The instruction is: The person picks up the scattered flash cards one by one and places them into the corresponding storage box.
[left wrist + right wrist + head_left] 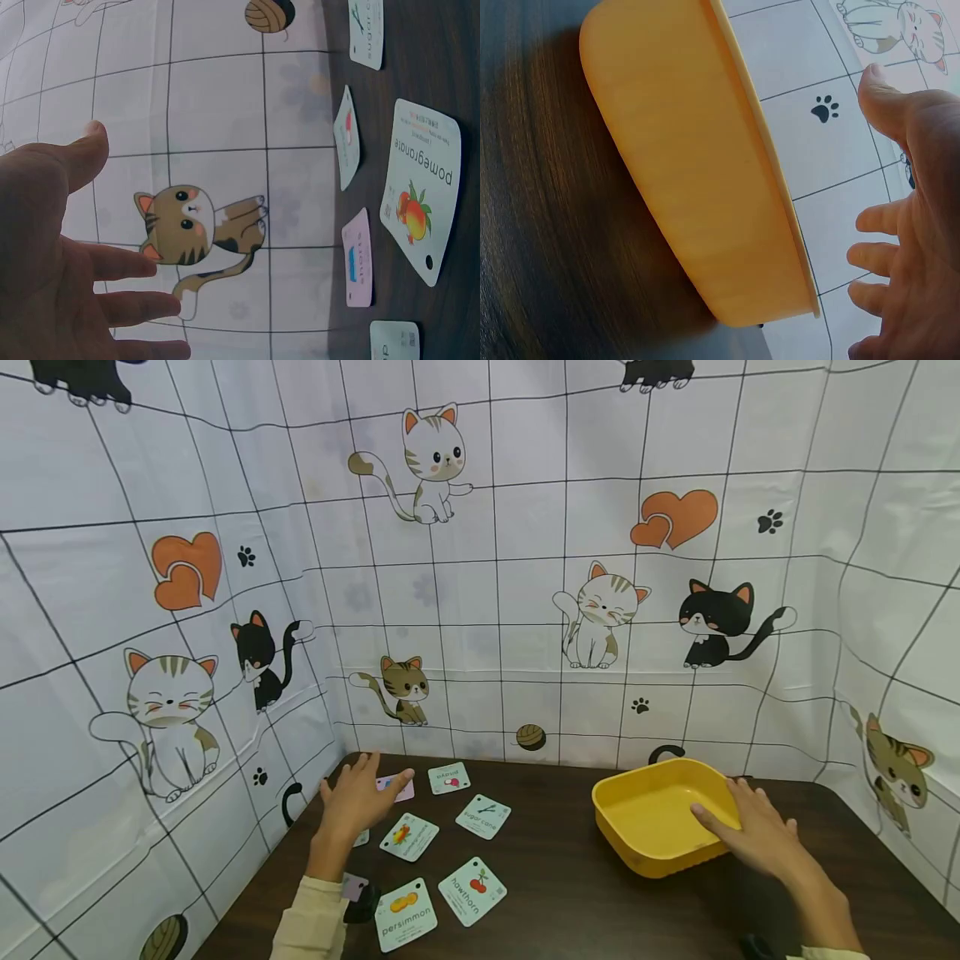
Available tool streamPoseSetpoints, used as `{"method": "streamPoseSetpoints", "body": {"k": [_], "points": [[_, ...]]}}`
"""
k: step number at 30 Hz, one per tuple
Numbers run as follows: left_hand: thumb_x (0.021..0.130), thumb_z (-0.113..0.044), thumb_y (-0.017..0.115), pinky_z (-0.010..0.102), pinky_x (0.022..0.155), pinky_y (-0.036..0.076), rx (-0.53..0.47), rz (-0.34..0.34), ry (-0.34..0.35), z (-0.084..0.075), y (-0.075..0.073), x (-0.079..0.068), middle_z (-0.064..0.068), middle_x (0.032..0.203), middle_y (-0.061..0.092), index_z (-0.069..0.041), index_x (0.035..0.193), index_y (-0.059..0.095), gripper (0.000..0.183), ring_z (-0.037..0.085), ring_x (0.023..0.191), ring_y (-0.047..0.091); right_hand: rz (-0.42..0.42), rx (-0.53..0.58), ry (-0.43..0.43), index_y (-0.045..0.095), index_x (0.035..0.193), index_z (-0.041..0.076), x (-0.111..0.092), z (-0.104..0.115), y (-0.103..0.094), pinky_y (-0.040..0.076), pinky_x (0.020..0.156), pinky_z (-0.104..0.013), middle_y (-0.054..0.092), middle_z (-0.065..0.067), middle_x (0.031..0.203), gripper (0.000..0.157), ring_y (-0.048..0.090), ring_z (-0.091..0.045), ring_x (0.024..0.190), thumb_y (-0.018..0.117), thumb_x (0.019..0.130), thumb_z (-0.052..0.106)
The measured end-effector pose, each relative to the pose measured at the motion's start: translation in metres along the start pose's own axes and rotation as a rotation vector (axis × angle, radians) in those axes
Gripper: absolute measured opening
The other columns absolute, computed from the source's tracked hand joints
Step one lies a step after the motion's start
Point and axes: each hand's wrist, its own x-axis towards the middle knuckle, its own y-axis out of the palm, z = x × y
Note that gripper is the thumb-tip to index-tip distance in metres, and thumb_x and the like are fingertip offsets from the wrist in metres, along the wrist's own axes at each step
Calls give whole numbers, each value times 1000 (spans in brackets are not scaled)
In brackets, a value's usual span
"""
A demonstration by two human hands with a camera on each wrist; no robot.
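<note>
My left hand (356, 806) hovers over the far left of the table, fingers spread, holding nothing. Close by are a lilac shorts card (358, 259), a pomegranate card (408, 837) and a card with a pink fruit (448, 778). A sugar cane card (483, 817) lies to their right. Nearer me are a hawthorn card (472, 892) and a persimmon card (405, 916). My right hand (765, 831) is beside the right end of a yellow plastic basket (651, 864), with its thumb extended over the opening. In the right wrist view, its fingers are apart from the basket's wall (682, 165).
The dark wooden table (555, 885) meets a white gridded curtain (517, 593) printed with cats at the back and sides. Left of the persimmon card, another lilac card (354, 887) is partly covered by the left wrist's black device (363, 906).
</note>
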Motion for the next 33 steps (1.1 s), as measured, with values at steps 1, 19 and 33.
{"method": "streamPoseSetpoints", "body": {"k": [1,19,33], "points": [[104,-69,51,88,118,7,2,2,-4,1,0,0,30,172,30,0,166,34,94,61,156,26,1,0,1,10,165,-13,0,-1,0,5,103,-97,9,-49,165,105,7,-74,149,41,106,68],[105,-70,48,85,115,27,29,39,-53,24,-10,-5,36,167,34,8,164,32,99,62,152,35,70,11,36,8,161,-20,7,-17,2,10,100,-99,4,-55,160,111,4,-77,147,40,105,70],[106,-64,52,77,117,35,-17,89,-84,38,-9,-6,40,167,29,11,164,27,98,60,152,35,78,29,14,5,159,-24,5,-23,0,13,105,-94,3,-57,158,111,6,-80,144,41,106,67]]}}
